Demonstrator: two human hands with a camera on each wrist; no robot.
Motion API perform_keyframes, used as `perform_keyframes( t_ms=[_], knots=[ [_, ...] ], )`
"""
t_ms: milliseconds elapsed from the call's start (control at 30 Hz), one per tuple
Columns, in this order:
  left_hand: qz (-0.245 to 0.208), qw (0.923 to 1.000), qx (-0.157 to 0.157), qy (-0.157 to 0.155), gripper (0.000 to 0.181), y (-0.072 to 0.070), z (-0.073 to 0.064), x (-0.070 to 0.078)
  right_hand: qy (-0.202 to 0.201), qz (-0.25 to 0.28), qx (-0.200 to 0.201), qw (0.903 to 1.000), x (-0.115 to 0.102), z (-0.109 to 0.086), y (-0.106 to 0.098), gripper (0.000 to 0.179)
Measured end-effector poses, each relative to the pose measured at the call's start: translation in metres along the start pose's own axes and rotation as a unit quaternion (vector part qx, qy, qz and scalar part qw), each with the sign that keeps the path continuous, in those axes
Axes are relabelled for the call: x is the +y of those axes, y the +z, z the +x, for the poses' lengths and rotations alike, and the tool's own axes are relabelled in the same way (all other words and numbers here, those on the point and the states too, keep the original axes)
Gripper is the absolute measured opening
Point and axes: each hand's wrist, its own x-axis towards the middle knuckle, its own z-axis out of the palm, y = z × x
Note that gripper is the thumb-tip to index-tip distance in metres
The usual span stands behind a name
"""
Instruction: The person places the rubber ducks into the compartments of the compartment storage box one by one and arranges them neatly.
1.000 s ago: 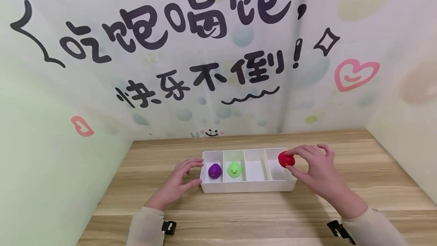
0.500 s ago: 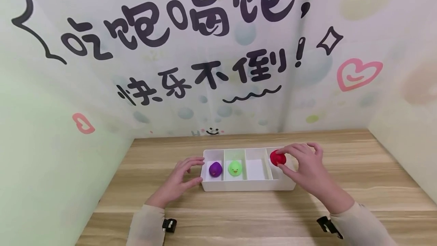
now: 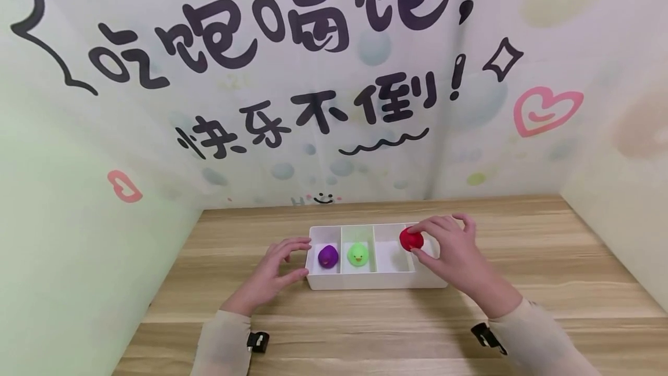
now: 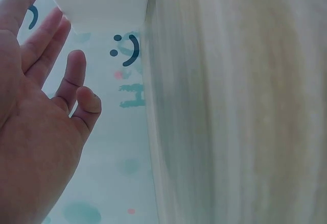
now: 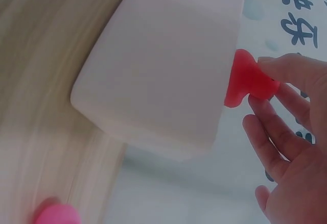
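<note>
My right hand [image 3: 454,254] pinches a red rubber duck [image 3: 411,239] between thumb and fingers, over the divider between the two right compartments of a white box [image 3: 376,281]. In the right wrist view the red duck [image 5: 240,81] shows just above the box's rim. A purple duck [image 3: 327,257] sits in the leftmost compartment. Beside it, a light green duck [image 3: 358,255] faces me from the second one. At the box's left end, my left hand [image 3: 271,271] rests its fingertips and thumb against the wall, holding nothing.
The box stands on a wood-grain table [image 3: 313,329] near a printed back wall [image 3: 250,184]. Low in the right wrist view, part of a pink object [image 5: 57,215] shows on the table. Side walls bound the table left and right.
My right hand has carried the red duck leftward, from the rightmost compartment's outer edge to the divider beside the third compartment. The left hand has stayed at the box's left end.
</note>
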Motion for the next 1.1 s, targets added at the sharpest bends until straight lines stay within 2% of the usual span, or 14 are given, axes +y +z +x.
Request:
perform_keyframes(
  t_ms=[733,1100],
  knots=[
    [0.001,1.0000,0.001,0.009,0.048,0.000,0.001,-0.001,0.012,0.008,-0.050,0.9987,-0.005,0.008,0.025,0.037],
    [-0.001,1.0000,-0.002,0.008,0.049,-0.002,0.000,0.002,0.025,-0.012,-0.105,0.9941,-0.004,0.012,0.030,0.036]
  ],
)
